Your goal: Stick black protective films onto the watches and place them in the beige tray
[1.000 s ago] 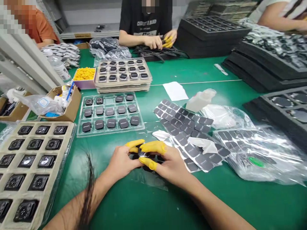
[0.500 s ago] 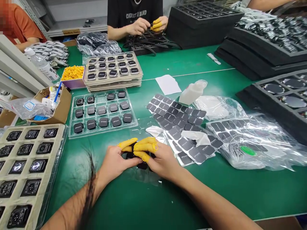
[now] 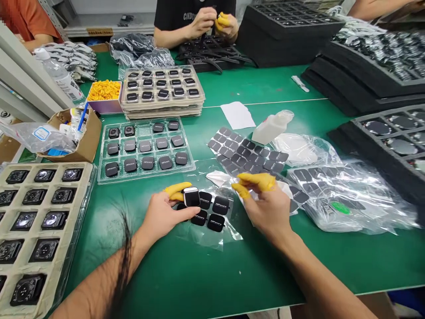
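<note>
My left hand (image 3: 162, 213), with yellow finger cots on some fingers, grips a square smartwatch body (image 3: 191, 197) with no strap, its dark screen facing up. Under it on the table lies a clear film sheet with black square labels (image 3: 216, 222) bearing white print, one partly covered by the watch. To the right my right hand (image 3: 267, 208), also in yellow cots, is closed, fingertips and thumb drawn together. What they pinch, if anything, I cannot make out. A crumpled white wipe (image 3: 286, 189) shows behind this hand, and another white wipe (image 3: 217, 178) lies beyond the labels.
A clear tray (image 3: 146, 176) of labelled watches stands beyond my left hand; a beige tray (image 3: 86, 190) of watches lies left. Label sheets (image 3: 237, 153), a white bottle (image 3: 272, 127) and plastic bags (image 3: 352, 208) sit right. A co-worker's hands (image 3: 212, 23) work across the table.
My hands, together around the watch before, are now apart. The right hand has moved right and up. The watch's screen and the labels beneath are now in sight.
</note>
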Tool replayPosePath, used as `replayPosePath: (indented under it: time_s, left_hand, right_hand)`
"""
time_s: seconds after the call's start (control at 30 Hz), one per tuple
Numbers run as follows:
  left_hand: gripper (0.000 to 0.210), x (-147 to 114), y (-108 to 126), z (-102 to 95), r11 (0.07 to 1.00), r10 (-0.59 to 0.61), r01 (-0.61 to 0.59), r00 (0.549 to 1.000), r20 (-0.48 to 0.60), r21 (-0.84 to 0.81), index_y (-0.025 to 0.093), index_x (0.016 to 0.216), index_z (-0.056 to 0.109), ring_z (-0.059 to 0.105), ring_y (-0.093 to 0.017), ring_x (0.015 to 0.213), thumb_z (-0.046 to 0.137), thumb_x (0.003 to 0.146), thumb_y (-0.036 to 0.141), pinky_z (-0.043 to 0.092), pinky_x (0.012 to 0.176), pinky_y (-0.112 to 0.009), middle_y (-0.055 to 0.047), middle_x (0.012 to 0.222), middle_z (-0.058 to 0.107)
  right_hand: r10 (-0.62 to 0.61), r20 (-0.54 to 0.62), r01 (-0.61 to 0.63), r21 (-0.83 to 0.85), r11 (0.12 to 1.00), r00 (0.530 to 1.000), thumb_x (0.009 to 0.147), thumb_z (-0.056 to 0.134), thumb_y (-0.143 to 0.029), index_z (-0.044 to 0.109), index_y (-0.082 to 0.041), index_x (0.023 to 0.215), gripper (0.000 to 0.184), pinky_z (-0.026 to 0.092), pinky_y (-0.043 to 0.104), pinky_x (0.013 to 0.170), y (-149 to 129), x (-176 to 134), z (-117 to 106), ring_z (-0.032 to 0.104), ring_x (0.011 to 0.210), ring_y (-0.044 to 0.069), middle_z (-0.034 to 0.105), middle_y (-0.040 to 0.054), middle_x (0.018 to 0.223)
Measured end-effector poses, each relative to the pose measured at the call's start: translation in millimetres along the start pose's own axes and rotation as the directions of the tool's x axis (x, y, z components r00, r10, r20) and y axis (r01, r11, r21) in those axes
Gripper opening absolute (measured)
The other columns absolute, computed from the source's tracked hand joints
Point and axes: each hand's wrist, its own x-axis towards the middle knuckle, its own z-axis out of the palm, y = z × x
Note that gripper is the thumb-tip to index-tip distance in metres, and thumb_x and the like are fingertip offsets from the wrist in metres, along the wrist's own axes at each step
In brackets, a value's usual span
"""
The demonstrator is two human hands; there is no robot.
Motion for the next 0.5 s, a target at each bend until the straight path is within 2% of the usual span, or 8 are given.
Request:
replayPosePath:
  time_s: [0.07, 0.17, 0.23, 0.27, 0.3, 0.4, 0.43, 0.5]
  left_hand:
    - [0.067, 1.2, 4.4, -3.2, 0.996, -0.001, 0.008, 0.997, 0.078, -0.084, 0.016, 0.127, 0.069, 0.076, -0.025, 0.102, 0.091, 0.065, 0.027, 0.060, 0.099, -0.038, -0.007, 0.105, 0.080]
    - [0.067, 1.9, 9.2, -6.5, 0.993, 0.005, 0.016, 0.984, 0.180, -0.116, 0.014, 0.124, 0.070, 0.077, -0.026, 0.098, 0.092, 0.061, 0.024, 0.060, 0.099, -0.040, -0.009, 0.103, 0.080]
    - [0.065, 1.7, 9.8, -6.7, 0.995, 0.004, 0.015, 0.983, 0.182, -0.103, 0.014, 0.123, 0.070, 0.077, -0.026, 0.099, 0.091, 0.062, 0.024, 0.060, 0.099, -0.040, -0.009, 0.103, 0.080]
    - [0.065, 1.4, 9.3, -6.1, 0.996, 0.003, 0.013, 0.985, 0.171, -0.094, 0.014, 0.123, 0.070, 0.077, -0.026, 0.100, 0.091, 0.062, 0.025, 0.060, 0.099, -0.040, -0.009, 0.103, 0.080]
    - [0.064, 1.0, 8.6, -5.1, 0.997, 0.006, 0.007, 0.988, 0.152, -0.083, 0.015, 0.123, 0.070, 0.077, -0.027, 0.100, 0.091, 0.063, 0.026, 0.060, 0.099, -0.040, -0.009, 0.103, 0.080]
    - [0.061, -0.8, 5.5, -0.6, 0.999, 0.039, -0.037, 0.998, 0.058, -0.022, 0.015, 0.122, 0.071, 0.076, -0.026, 0.101, 0.090, 0.065, 0.029, 0.060, 0.099, -0.039, -0.008, 0.103, 0.081]
    - [0.059, -1.5, 4.3, 1.0, 0.998, 0.055, -0.055, 0.998, 0.024, 0.012, 0.015, 0.121, 0.071, 0.076, -0.026, 0.101, 0.089, 0.066, 0.029, 0.060, 0.098, -0.038, -0.008, 0.103, 0.081]
    - [0.052, -2.9, 1.3, 3.8, 0.992, 0.084, -0.081, 0.996, -0.026, 0.096, 0.015, 0.117, 0.073, 0.076, -0.026, 0.100, 0.088, 0.068, 0.028, 0.061, 0.096, -0.036, -0.007, 0.103, 0.081]
  right_hand:
    - [-0.125, 0.158, 0.143, -0.108, 0.984, 0.979, 0.094, 0.065, -0.036, 0.069, -0.029, 0.109, 0.017, 0.057, 0.044, 0.080, 10.1, -12.5, -12.5, 0.069, 0.085, 0.025, 0.073, 0.0050, 0.093]
    - [-0.244, 0.379, 0.311, -0.126, 0.942, 0.893, 0.094, 0.065, -0.037, 0.072, -0.031, 0.110, 0.019, 0.053, 0.052, 0.090, 12.5, -20.1, -32.6, 0.067, 0.100, 0.029, 0.076, 0.0053, 0.103]
    - [-0.252, 0.496, 0.340, -0.095, 0.935, 0.831, 0.091, 0.069, -0.044, 0.073, -0.032, 0.111, 0.024, 0.053, 0.053, 0.089, 8.0, -12.1, -42.8, 0.067, 0.102, 0.030, 0.076, 0.0048, 0.105]
    - [-0.227, 0.512, 0.310, -0.081, 0.947, 0.828, 0.090, 0.069, -0.045, 0.073, -0.033, 0.111, 0.025, 0.054, 0.050, 0.085, 5.3, -4.9, -44.6, 0.068, 0.098, 0.029, 0.076, 0.0043, 0.103]
    - [-0.192, 0.489, 0.262, -0.078, 0.962, 0.851, 0.091, 0.067, -0.046, 0.073, -0.032, 0.110, 0.024, 0.056, 0.046, 0.080, 3.1, 3.7, -43.2, 0.069, 0.092, 0.027, 0.076, 0.0039, 0.100]
    - [-0.098, 0.305, 0.152, -0.158, 0.976, 0.947, 0.091, 0.067, -0.043, 0.073, -0.027, 0.112, 0.027, 0.056, 0.043, 0.076, 0.5, 30.8, -20.7, 0.069, 0.086, 0.025, 0.075, 0.0059, 0.098]
    - [-0.097, 0.294, 0.157, -0.189, 0.969, 0.951, 0.090, 0.069, -0.041, 0.073, -0.025, 0.112, 0.027, 0.055, 0.045, 0.078, 0.5, 38.3, -10.0, 0.068, 0.090, 0.027, 0.075, 0.0072, 0.100]
    - [-0.112, 0.347, 0.189, -0.196, 0.962, 0.931, 0.089, 0.070, -0.036, 0.076, -0.024, 0.101, 0.018, 0.055, 0.047, 0.081, -1.4, 48.5, 8.0, 0.067, 0.093, 0.029, 0.076, 0.0072, 0.097]
